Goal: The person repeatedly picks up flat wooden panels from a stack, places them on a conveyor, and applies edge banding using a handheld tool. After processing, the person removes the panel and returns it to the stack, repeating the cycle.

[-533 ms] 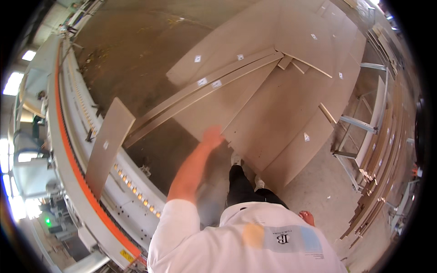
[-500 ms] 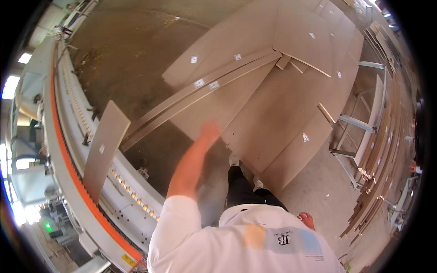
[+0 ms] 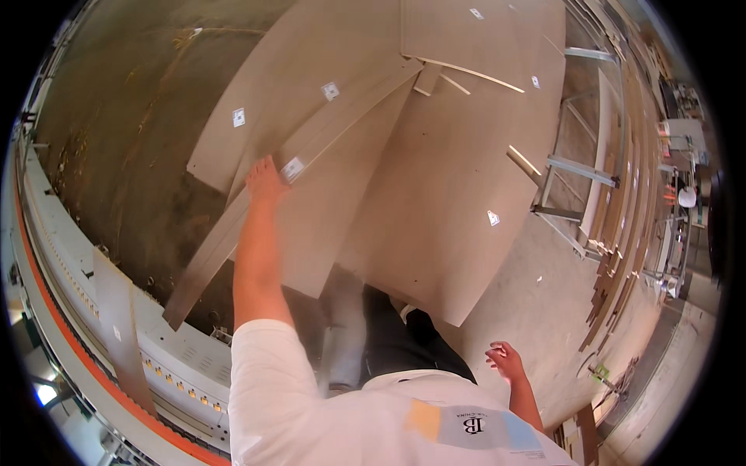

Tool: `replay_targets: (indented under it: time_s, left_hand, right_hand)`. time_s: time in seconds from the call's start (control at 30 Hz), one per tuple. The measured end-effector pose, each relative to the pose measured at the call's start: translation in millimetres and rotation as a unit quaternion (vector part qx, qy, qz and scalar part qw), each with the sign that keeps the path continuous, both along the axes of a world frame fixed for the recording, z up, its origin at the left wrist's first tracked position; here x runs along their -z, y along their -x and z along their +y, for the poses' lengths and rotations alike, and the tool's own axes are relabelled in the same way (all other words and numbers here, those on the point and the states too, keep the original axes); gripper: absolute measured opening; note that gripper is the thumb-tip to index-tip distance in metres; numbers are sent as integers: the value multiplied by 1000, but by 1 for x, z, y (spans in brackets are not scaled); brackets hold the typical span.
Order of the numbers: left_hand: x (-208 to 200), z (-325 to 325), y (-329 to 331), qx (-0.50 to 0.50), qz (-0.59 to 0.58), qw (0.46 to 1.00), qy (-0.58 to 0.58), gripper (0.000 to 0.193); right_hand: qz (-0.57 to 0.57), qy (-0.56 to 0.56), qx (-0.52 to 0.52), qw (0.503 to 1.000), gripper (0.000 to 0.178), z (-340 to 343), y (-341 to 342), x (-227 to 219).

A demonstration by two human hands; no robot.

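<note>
A long narrow board (image 3: 203, 260) lies slantwise across larger flat panels. My left hand (image 3: 266, 180) is closed across it, fingers over the far edge and thumb beside a white label (image 3: 292, 168). Right alongside runs a second narrow board (image 3: 315, 128), though how the two overlap under the hand is unclear. Beneath them spread wide brown panels (image 3: 404, 210), several bearing white labels. My right hand (image 3: 505, 359) hangs low at my right side, fingers loosely bent and apart, with nothing in it.
At the left runs a long machine (image 3: 58, 299) with an orange strip; a panel (image 3: 118, 330) stands tilted on it. Small offcuts (image 3: 522, 161) lie on the panels. A metal frame (image 3: 583, 169) and stacked long boards (image 3: 622, 256) are at the right.
My left hand has reached forward and left onto the narrow boards, which now sit closer together. My right hand has come further into view. The whole view has turned.
</note>
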State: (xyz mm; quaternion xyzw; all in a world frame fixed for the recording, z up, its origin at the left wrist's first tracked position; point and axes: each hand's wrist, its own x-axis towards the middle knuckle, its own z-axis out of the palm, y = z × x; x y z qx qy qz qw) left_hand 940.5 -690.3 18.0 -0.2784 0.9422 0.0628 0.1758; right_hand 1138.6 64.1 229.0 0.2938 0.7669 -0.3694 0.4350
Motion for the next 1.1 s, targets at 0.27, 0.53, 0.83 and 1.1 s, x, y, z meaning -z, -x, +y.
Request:
replay_targets:
  time_s: [0.27, 0.53, 0.83, 1.1]
  left_hand:
    - [18, 28, -60, 87, 10, 996, -36, 108]
    - [-6, 123, -75, 292, 27, 953, -78, 97]
    - [50, 210, -116, 315, 246, 913, 77, 72]
    - [62, 350, -197, -451, 174, 766, -425, 50]
  right_hand:
    - [4, 38, -61, 997, 32, -23, -1, 33]
    - [207, -89, -434, 872, 43, -117, 114, 111]
    - [385, -161, -543, 729, 105, -177, 224, 174]
    - [49, -89, -495, 863, 101, -122, 151, 209]
